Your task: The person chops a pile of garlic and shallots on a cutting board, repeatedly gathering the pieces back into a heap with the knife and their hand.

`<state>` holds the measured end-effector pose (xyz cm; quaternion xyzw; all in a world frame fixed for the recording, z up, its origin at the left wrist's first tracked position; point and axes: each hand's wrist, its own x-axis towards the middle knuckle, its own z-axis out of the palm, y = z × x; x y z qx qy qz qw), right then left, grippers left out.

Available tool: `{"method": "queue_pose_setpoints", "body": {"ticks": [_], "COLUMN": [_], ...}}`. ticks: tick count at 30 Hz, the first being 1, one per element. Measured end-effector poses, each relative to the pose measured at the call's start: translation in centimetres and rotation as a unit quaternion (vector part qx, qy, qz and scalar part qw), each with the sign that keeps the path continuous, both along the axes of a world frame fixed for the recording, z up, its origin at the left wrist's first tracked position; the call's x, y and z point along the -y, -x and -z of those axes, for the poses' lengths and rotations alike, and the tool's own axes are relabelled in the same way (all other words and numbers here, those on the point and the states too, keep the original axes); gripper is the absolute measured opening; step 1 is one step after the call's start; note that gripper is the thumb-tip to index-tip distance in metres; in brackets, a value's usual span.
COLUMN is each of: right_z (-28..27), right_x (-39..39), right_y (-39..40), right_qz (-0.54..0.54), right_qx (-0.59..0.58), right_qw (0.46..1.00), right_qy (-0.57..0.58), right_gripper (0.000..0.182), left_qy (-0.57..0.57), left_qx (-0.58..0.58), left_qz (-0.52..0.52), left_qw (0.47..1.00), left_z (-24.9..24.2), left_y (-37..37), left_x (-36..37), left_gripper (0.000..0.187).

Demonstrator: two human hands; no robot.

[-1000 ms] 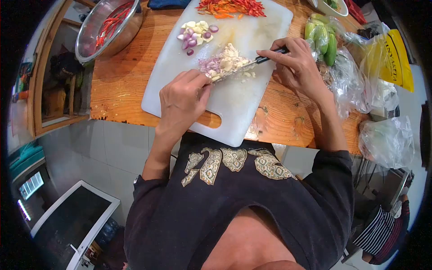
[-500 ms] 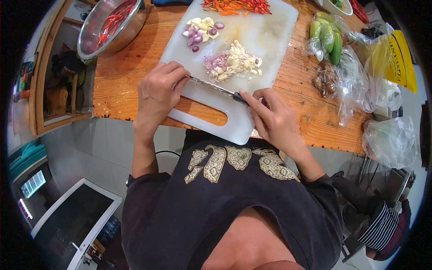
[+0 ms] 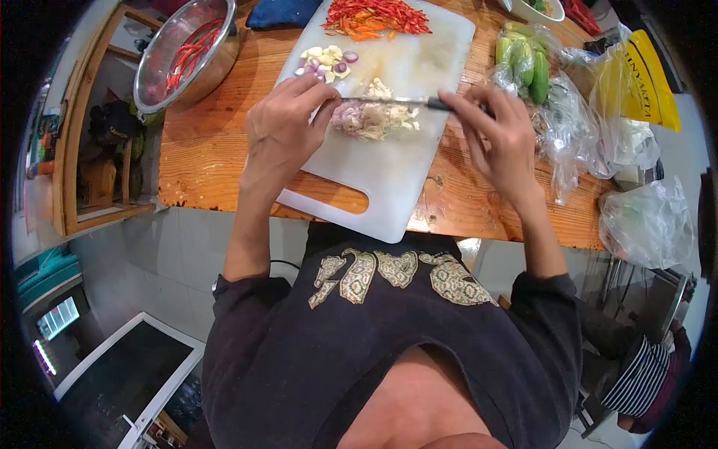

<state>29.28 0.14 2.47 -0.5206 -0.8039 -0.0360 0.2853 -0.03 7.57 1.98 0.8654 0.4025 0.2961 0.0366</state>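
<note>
A knife [image 3: 400, 99] lies level across a heap of chopped shallot and garlic [image 3: 370, 123] on the white cutting board [image 3: 340, 168]. My right hand [image 3: 502, 138] is closed on its black handle, out past the board's right edge. At the other end, the fingers of my left hand [image 3: 288, 123] pinch the blade's tip. Part of the heap shows on both sides of the blade. Beyond my left hand sit peeled garlic cloves and shallots [image 3: 329, 60], partly hidden by its fingers. Sliced red and orange chillies [image 3: 378, 16] are spread at the board's far end.
A metal bowl of red chillies [image 3: 224, 52] stands at the table's left. Bagged green vegetables [image 3: 523, 63], clear plastic bags [image 3: 576, 135] and a yellow bag [image 3: 647, 82] crowd the right side. A blue cloth [image 3: 280, 13] lies at the back. Another person [image 3: 643, 374] is at lower right.
Both hands have carried the knife away from my body, from the board's near part onto the chopped heap. My right hand has risen to the board's right side.
</note>
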Motion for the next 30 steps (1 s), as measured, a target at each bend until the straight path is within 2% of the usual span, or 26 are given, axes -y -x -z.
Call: {"method": "queue_pose_setpoints", "body": {"ticks": [3, 11, 17, 19, 24, 30], "right_z": [1.9, 4.0, 4.9, 4.8, 2.8, 3.5], "right_x": [-3.8, -6.4, -5.5, -5.1, -5.7, -11.8], "right_y": [-1.5, -2.5, -1.9, -1.5, -0.8, 0.6], "right_qz": [-0.035, 0.002, -0.002, -0.033, -0.069, -0.178], "right_qx": [0.018, 0.012, 0.002, 0.006, 0.025, 0.006], "right_qw": [0.998, 0.998, 1.000, 0.999, 0.997, 0.982], "right_qy": [-0.045, -0.055, -0.002, -0.008, -0.038, -0.065], "right_gripper": [0.048, 0.045, 0.047, 0.047, 0.045, 0.044], "left_qy": [0.010, -0.011, 0.032, 0.061, 0.077, 0.095], "left_qx": [0.014, -0.024, -0.041, -0.062, -0.004, 0.031], "left_qz": [-0.013, -0.019, -0.014, -0.028, -0.044, -0.148], "left_qw": [1.000, 0.999, 0.999, 0.996, 0.996, 0.984], "left_z": [1.9, 2.1, 2.7, 2.2, 1.7, 1.8], "left_y": [-0.5, -2.5, -2.1, -1.2, 0.4, 0.8], "left_x": [-1.0, -3.3, -3.2, -2.5, -0.2, 2.0], "left_gripper": [0.011, 0.009, 0.009, 0.009, 0.007, 0.008]}}
